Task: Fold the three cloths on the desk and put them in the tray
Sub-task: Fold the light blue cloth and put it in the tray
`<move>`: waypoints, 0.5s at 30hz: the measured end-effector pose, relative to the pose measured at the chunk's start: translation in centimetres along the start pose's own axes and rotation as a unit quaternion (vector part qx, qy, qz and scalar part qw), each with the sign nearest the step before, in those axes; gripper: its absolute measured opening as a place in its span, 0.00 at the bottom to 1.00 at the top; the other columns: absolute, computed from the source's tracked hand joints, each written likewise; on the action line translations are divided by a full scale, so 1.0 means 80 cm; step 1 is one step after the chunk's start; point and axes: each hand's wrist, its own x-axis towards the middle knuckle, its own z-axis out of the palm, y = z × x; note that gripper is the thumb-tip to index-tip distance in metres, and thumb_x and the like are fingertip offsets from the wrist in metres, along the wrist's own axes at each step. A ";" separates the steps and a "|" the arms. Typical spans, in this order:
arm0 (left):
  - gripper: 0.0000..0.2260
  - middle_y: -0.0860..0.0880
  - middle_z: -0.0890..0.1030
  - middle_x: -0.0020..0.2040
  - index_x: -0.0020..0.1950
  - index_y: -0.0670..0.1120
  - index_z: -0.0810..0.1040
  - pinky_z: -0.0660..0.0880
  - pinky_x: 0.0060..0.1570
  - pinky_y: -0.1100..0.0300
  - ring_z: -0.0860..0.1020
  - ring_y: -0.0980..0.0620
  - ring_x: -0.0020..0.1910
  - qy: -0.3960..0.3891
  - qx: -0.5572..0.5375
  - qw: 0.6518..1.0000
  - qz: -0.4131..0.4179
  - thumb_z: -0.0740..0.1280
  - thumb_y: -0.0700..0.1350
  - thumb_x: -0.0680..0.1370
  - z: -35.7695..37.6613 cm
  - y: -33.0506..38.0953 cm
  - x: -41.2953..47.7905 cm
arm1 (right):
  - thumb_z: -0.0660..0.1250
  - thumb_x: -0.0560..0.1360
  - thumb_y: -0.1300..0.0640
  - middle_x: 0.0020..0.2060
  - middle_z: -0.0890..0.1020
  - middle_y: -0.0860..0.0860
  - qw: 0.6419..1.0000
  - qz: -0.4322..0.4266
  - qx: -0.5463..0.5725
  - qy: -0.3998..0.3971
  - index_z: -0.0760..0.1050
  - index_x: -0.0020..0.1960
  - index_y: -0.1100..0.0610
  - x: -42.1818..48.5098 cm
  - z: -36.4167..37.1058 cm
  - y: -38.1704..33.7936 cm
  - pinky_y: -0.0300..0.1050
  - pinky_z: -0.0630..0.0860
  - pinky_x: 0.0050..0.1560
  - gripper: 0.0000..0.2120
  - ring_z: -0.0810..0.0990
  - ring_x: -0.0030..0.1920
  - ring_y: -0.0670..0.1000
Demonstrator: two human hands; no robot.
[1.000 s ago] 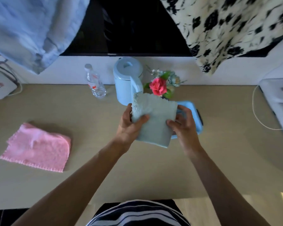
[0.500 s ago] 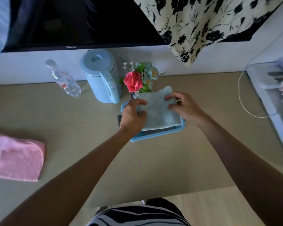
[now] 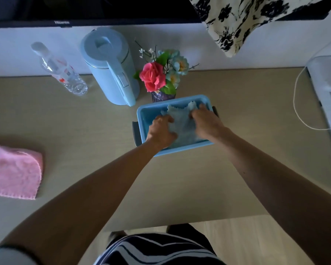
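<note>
Left grip (image 3: 161,131) + right grip (image 3: 206,121): fingers curled on pale blue cloth (image 3: 182,127) inside tray (image 3: 141,115). Advice: press flat, release w/o undoing fold; pink cloth (image 3: 13,171) waits on bench (image 3: 84,140).

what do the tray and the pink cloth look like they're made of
Tray: probably moulded plastic, going by its smooth, even light-blue walls and rounded corners. Pink cloth: looks like soft terry or microfibre, with a fuzzy nap and stitched edge.

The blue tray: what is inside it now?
Inside the blue tray lies a pale blue cloth, with the left hand and right hand on it. Anything beneath is covered.
</note>
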 end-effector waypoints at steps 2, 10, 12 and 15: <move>0.27 0.43 0.75 0.66 0.66 0.48 0.76 0.75 0.59 0.53 0.77 0.40 0.61 -0.014 0.012 1.000 -0.005 0.78 0.42 0.68 0.006 0.002 0.005 | 0.63 0.77 0.69 0.73 0.63 0.64 1.000 0.012 -0.016 -0.010 0.68 0.73 0.63 0.004 0.007 -0.002 0.54 0.76 0.59 0.24 0.79 0.62 0.64; 0.30 0.43 0.71 0.70 0.70 0.46 0.74 0.72 0.62 0.53 0.74 0.40 0.66 -0.039 0.039 0.998 -0.030 0.77 0.42 0.69 0.022 0.001 0.015 | 0.63 0.77 0.71 0.67 0.68 0.62 0.998 0.016 -0.053 0.014 0.70 0.70 0.65 0.013 0.024 -0.012 0.54 0.80 0.54 0.22 0.81 0.56 0.62; 0.31 0.43 0.69 0.70 0.70 0.47 0.72 0.73 0.62 0.51 0.75 0.39 0.65 -0.056 0.059 0.996 -0.033 0.78 0.44 0.69 0.022 0.001 0.014 | 0.65 0.76 0.71 0.68 0.66 0.61 0.998 0.013 -0.057 0.018 0.71 0.69 0.63 0.009 0.021 -0.013 0.55 0.80 0.55 0.21 0.81 0.57 0.62; 0.30 0.43 0.67 0.66 0.68 0.48 0.73 0.77 0.58 0.46 0.76 0.37 0.60 -0.043 0.132 0.990 -0.031 0.79 0.48 0.68 0.019 0.004 0.009 | 0.73 0.70 0.68 0.72 0.64 0.60 0.993 0.000 -0.095 0.071 0.75 0.62 0.61 0.005 0.010 -0.014 0.54 0.75 0.60 0.21 0.74 0.64 0.62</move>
